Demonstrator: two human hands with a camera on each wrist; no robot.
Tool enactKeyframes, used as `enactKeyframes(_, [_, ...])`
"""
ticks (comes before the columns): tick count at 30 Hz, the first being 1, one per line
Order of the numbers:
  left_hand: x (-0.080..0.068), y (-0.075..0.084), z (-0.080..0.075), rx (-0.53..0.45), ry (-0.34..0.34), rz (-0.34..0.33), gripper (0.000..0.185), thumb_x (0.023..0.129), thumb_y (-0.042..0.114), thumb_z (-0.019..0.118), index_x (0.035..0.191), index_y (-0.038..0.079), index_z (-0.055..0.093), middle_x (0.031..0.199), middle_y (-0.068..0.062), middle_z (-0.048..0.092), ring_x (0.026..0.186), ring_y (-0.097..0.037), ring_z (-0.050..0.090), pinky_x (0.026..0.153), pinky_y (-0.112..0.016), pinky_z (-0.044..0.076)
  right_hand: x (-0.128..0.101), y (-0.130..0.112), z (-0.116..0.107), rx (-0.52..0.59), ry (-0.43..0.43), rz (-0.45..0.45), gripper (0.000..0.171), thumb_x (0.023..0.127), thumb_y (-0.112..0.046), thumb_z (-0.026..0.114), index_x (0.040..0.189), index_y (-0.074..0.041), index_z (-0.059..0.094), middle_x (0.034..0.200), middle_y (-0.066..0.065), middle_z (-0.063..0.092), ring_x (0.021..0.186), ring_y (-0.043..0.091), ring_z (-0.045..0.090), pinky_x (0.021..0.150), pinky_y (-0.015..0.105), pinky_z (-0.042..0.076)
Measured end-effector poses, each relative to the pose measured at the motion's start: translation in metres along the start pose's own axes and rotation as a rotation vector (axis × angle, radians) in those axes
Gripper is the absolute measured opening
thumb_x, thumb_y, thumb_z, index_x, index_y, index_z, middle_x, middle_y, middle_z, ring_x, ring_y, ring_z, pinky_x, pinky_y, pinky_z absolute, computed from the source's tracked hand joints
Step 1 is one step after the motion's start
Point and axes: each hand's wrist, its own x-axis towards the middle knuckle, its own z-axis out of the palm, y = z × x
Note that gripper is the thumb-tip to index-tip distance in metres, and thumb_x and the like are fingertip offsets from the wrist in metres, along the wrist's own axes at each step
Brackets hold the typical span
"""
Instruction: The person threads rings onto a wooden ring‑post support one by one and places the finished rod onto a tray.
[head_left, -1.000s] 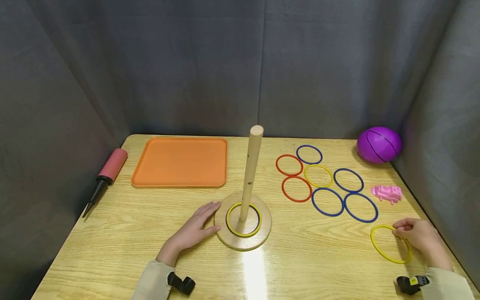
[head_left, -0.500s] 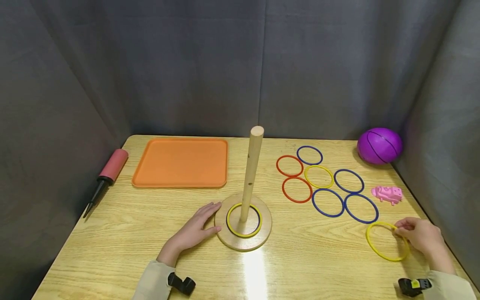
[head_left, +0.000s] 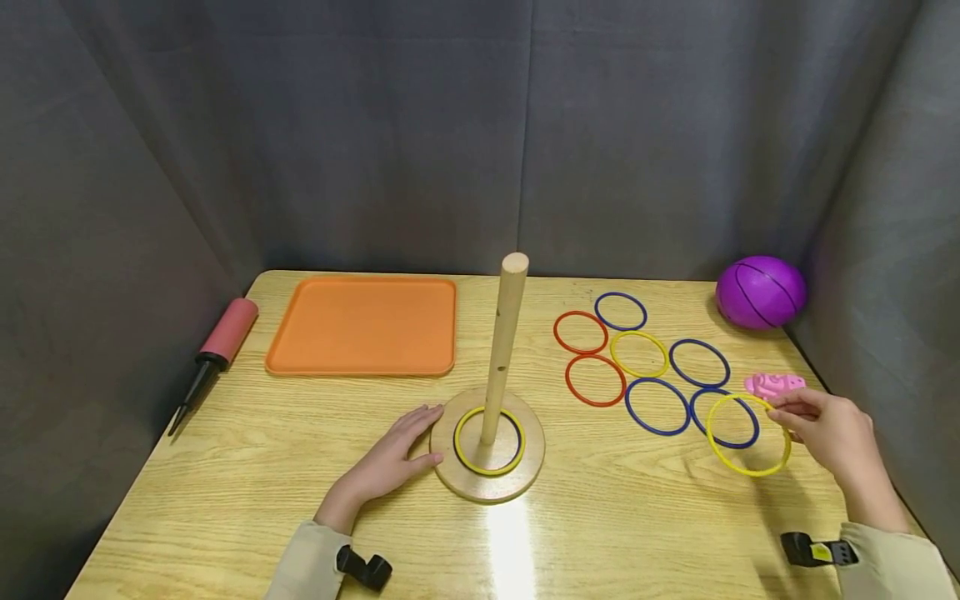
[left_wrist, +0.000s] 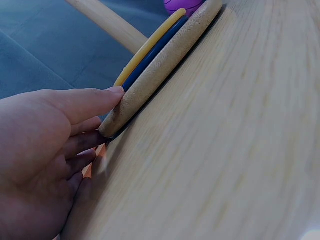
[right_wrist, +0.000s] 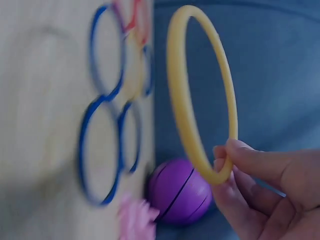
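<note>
Pinching a yellow hoop (right_wrist: 178,85) between thumb and fingers, the right hand (head_left: 832,429) is at the right of the table (head_left: 600,533), beside the pink toy (head_left: 772,383). Seen from the head, the hoop overlaps the nearest blue ring (head_left: 757,429) and could pass for lying on it; the right wrist view shows it raised off the tabletop, with curtain (head_left: 375,125) and ball (head_left: 761,292) behind it. That close view also shows the thumb on its rim, but blurs the toy.

The left hand (head_left: 390,458) lies loosely open, its fingers fairly straight, touching the left edge of the round base (head_left: 486,487) with thumb and fingertips. Around the upright peg (head_left: 506,342), the head view shows mostly a yellow band (left_wrist: 150,46); the left wrist view plainly shows a blue band (left_wrist: 156,52) under it.

Only the head view shows the pump (head_left: 225,333) whole, at far left, and the full tray (head_left: 363,325). It also shows every loose ring apart: four blue, two red (head_left: 596,405) and one yellow.
</note>
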Motion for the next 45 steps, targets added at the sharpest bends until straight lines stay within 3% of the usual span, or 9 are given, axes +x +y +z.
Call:
enactKeyframes(4, [0.000, 0.000, 0.000, 0.004, 0.004, 0.000, 0.071, 0.094, 0.036, 0.062, 0.153, 0.013, 0.030, 0.161, -0.012, 0.025, 0.150, -0.034, 0.016, 0.117, -0.063, 0.019, 0.007, -0.030, -0.009, 0.196, 0.023, -0.002, 0.025, 0.091, -0.016, 0.067, 0.103, 0.006, 0.067, 0.073, -0.017, 0.071, 0.061, -0.013, 0.058, 0.055, 0.012, 0.053])
enactKeyframes(7, [0.000, 0.000, 0.001, 0.005, 0.005, 0.001, 0.070, 0.094, 0.036, 0.062, 0.153, 0.013, 0.030, 0.161, -0.012, 0.025, 0.150, -0.034, 0.016, 0.117, -0.063, 0.019, 0.012, -0.053, -0.017, 0.383, 0.019, 0.003, 0.011, 0.091, -0.013, 0.068, 0.098, -0.006, 0.070, 0.073, -0.030, 0.065, 0.064, -0.011, 0.061, 0.056, 0.012, 0.054])
enactKeyframes(9, [0.000, 0.000, 0.001, 0.006, 0.005, 0.002, 0.070, 0.095, 0.036, 0.062, 0.153, 0.013, 0.030, 0.161, -0.012, 0.025, 0.150, -0.034, 0.016, 0.117, -0.063, 0.019, 0.014, -0.069, -0.022, 0.490, 0.020, -0.012, 0.006, 0.090, -0.010, 0.068, 0.093, -0.014, 0.070, 0.074, -0.030, 0.065, 0.065, -0.010, 0.063, 0.057, 0.012, 0.054])
enactKeyframes(12, [0.000, 0.000, 0.001, 0.010, 0.008, 0.002, 0.070, 0.094, 0.035, 0.062, 0.153, 0.013, 0.031, 0.161, -0.012, 0.025, 0.150, -0.034, 0.016, 0.117, -0.062, 0.019, 0.018, -0.094, -0.027, 0.593, 0.024, -0.056, 0.018, 0.089, -0.006, 0.069, 0.090, -0.024, 0.071, 0.076, -0.027, 0.068, 0.066, -0.007, 0.064, 0.058, 0.013, 0.054])
enactKeyframes(21, [0.000, 0.001, 0.000, 0.013, 0.010, 0.006, 0.070, 0.094, 0.034, 0.062, 0.153, 0.013, 0.031, 0.160, -0.012, 0.026, 0.150, -0.034, 0.017, 0.117, -0.062, 0.020, 0.022, -0.172, -0.035, 0.862, -0.022, -0.202, 0.018, 0.085, 0.002, 0.071, 0.091, -0.015, 0.074, 0.083, -0.014, 0.074, 0.071, -0.001, 0.068, 0.060, 0.015, 0.056])
enactKeyframes(26, [0.000, 0.000, 0.000, 0.016, 0.011, 0.006, 0.070, 0.094, 0.035, 0.062, 0.153, 0.013, 0.032, 0.160, -0.012, 0.026, 0.150, -0.034, 0.017, 0.117, -0.062, 0.020, 0.023, -0.210, -0.038, 1.031, -0.092, -0.273, 0.017, 0.083, 0.006, 0.070, 0.092, -0.008, 0.075, 0.084, -0.004, 0.075, 0.070, 0.006, 0.068, 0.061, 0.019, 0.057])
enactKeyframes(35, [0.001, -0.001, 0.001, 0.014, 0.010, 0.005, 0.070, 0.094, 0.036, 0.063, 0.153, 0.014, 0.032, 0.160, -0.011, 0.026, 0.150, -0.033, 0.018, 0.117, -0.061, 0.020, 0.025, -0.260, -0.039, 1.151, -0.163, -0.339, 0.013, 0.083, 0.006, 0.071, 0.091, -0.004, 0.074, 0.081, 0.001, 0.075, 0.063, 0.008, 0.064, 0.057, 0.018, 0.054])
enactKeyframes(45, [0.001, -0.001, 0.001, 0.021, 0.017, 0.011, 0.070, 0.094, 0.036, 0.063, 0.152, 0.014, 0.032, 0.160, -0.011, 0.028, 0.150, -0.033, 0.019, 0.117, -0.060, 0.021, 0.031, -0.293, -0.026, 1.070, -0.197, -0.269, 0.013, 0.082, -0.001, 0.075, 0.088, -0.012, 0.075, 0.081, -0.006, 0.075, 0.071, 0.006, 0.066, 0.060, 0.019, 0.056])
